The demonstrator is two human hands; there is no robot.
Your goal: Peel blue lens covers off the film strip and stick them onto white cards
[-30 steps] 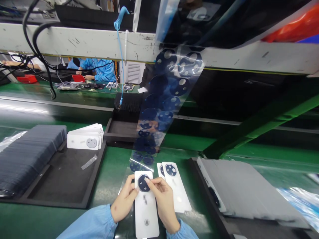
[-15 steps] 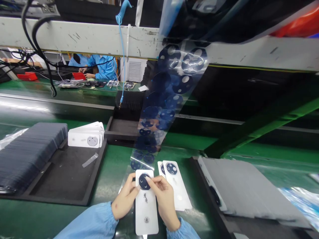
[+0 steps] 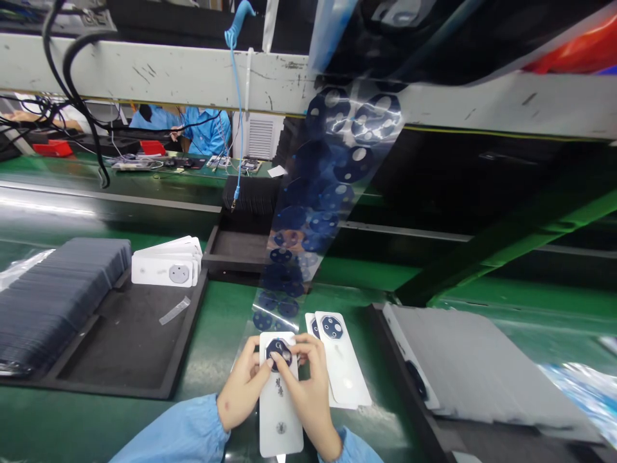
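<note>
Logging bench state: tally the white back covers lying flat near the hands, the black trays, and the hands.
White back covers flat on the mat: 3, one under both hands, two overlapped beside it
Black trays: 3
Hands: 2, left hand, right hand
Total: 8

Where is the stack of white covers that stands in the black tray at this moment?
In the head view the stack of white covers is at the left, in the far right corner of the black tray, beside the row of dark sheets.
</note>
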